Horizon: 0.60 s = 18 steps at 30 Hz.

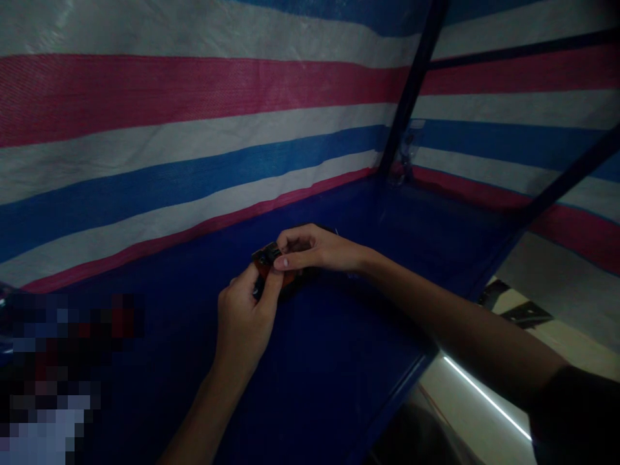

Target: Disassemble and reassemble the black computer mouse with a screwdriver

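Over the dark blue tabletop [310, 361], both of my hands meet at a small black and orange object [264, 257] whose kind I cannot make out. My left hand [249, 303] grips it from the near left, thumb on one side and fingers partly hidden behind it. From the right, my right hand [317, 248] pinches its upper edge between thumb and curled fingers. Part of the object's orange side shows below my right thumb. A dark shape, partly covered by my right hand, lies behind and under it on the table.
A striped red, white and blue sheet [194, 90] closes off the back and right. A dark post [411, 90] stands at the far corner, with a clear plastic bag or bottle [407, 152] beside it. A pixelated patch covers the lower left. Pale floor shows beyond the table's right edge.
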Each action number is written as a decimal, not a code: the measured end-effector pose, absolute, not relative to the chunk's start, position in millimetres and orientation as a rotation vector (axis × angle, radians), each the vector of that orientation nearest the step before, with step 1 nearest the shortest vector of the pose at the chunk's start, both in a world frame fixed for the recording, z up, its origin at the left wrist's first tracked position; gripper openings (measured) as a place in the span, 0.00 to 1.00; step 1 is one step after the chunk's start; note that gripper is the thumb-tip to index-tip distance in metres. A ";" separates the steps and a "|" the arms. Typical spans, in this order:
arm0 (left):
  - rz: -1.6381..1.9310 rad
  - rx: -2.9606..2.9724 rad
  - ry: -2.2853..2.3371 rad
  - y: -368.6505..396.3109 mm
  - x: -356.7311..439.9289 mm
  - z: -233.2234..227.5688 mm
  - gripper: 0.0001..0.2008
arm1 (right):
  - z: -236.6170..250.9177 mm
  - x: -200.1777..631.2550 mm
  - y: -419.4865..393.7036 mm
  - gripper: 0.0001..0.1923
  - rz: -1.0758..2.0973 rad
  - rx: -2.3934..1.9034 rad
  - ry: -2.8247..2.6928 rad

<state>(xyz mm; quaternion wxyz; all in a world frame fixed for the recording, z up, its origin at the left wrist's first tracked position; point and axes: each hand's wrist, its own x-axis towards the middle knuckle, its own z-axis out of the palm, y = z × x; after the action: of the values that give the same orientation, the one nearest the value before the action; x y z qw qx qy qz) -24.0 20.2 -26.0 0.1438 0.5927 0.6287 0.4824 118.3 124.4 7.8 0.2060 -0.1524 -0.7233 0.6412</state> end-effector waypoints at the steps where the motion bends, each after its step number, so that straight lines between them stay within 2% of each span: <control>1: 1.400 1.706 1.809 20.2 -23.7 -25.6 0.16 | 8.0 118.0 124.5 0.14 1.799 -0.421 -1.997; 6: 1.503 1.635 1.768 21.8 -22.5 -26.1 0.17 | 9.5 118.5 126.3 0.15 1.824 -0.388 -1.956; 10: 1.570 1.638 1.782 22.6 -22.7 -28.0 0.27 | 10.4 120.1 128.4 0.15 1.802 -0.431 -1.981; 15: 1.519 1.813 1.774 21.9 -23.9 -26.2 0.16 | 10.7 121.3 128.7 0.17 1.783 -0.462 -2.057; 18: 1.517 1.796 1.838 21.6 -24.1 -23.5 0.15 | 11.2 123.0 127.1 0.18 1.810 -0.447 -2.084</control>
<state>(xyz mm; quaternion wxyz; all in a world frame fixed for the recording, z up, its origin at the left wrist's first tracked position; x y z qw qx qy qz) -24.1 21.6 -23.5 0.0786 0.6000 0.6141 0.5066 123.0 127.1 11.2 0.1720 -0.1576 -0.7342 0.6376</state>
